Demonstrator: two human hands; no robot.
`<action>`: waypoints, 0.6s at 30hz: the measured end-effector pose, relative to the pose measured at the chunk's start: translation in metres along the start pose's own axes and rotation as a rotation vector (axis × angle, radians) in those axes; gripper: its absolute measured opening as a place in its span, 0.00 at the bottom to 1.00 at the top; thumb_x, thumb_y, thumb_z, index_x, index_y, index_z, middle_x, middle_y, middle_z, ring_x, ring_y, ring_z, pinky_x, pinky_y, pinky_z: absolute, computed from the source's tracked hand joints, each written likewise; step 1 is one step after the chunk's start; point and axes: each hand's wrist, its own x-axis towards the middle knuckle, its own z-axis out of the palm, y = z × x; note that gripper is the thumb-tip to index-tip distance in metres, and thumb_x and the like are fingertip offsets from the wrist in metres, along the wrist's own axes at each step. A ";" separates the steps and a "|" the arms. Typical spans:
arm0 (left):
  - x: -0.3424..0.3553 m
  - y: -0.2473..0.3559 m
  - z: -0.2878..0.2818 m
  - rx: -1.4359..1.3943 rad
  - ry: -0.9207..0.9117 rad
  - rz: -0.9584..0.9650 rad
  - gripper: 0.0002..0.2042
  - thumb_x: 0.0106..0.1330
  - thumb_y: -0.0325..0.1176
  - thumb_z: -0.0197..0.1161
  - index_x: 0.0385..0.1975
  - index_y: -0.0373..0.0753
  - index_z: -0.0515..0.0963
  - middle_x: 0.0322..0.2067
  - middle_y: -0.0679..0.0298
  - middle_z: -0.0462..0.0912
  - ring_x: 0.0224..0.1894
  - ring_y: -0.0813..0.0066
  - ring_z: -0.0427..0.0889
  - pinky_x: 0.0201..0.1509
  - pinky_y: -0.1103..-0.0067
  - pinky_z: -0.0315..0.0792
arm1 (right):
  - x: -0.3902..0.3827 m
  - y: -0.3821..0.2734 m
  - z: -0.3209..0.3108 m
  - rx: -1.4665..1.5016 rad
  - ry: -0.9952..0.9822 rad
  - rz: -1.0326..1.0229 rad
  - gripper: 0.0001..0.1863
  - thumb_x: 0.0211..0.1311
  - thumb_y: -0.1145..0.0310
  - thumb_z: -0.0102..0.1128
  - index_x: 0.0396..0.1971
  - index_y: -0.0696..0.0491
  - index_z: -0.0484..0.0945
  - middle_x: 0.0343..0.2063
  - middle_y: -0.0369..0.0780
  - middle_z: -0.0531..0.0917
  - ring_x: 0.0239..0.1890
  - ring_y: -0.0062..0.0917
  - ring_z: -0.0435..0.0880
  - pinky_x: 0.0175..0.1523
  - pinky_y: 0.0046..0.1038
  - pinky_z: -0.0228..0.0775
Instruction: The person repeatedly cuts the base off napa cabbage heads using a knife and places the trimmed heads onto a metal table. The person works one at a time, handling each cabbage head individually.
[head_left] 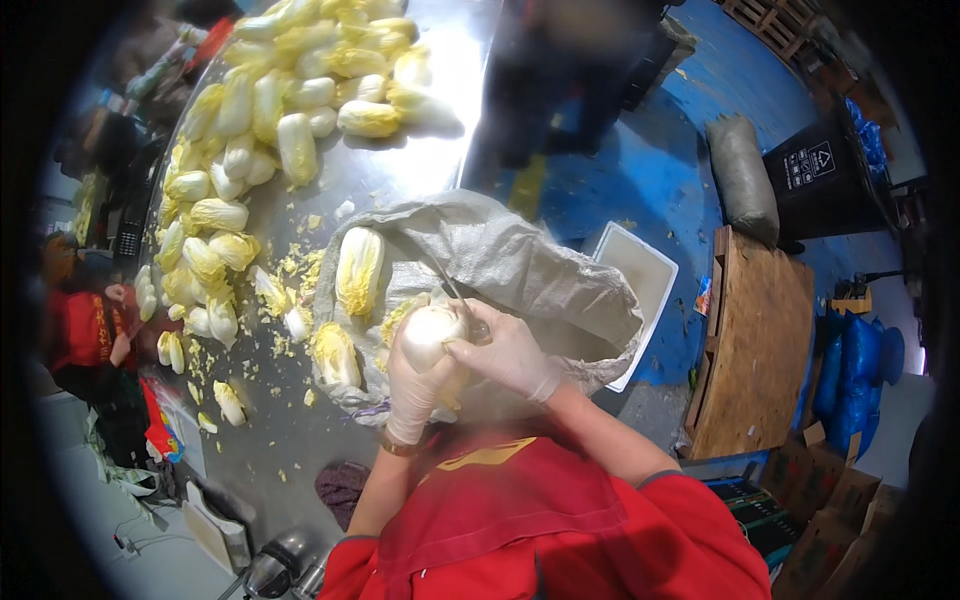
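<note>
A napa cabbage point(432, 330) sits in my gloved left hand point(412, 385), its white cut base facing up. My gloved right hand point(510, 357) is closed round a knife point(447, 277), of which a thin dark blade shows beside the cabbage; the handle is mostly covered by my fingers. Below both hands spreads an open grey woven sack point(490, 235). One yellow cabbage point(359, 270) lies on the sack's left part, and another cabbage point(335, 355) rests at its left edge, close to my left hand.
Many cabbages point(298, 148) are heaped along the far left of the metal table point(270, 400), with leaf scraps around. To the right are a white bin point(655, 265), a wooden pallet point(755, 340), a full sack point(742, 180) and a black bin point(830, 185). A person in red point(85, 325) stands left.
</note>
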 end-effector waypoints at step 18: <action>-0.006 -0.006 0.006 -0.134 0.025 0.122 0.34 0.66 0.51 0.55 0.62 0.28 0.64 0.54 0.54 0.75 0.54 0.67 0.74 0.59 0.73 0.68 | -0.002 -0.004 -0.012 0.052 -0.094 0.082 0.27 0.51 0.63 0.64 0.53 0.55 0.75 0.40 0.43 0.84 0.39 0.24 0.84 0.48 0.26 0.74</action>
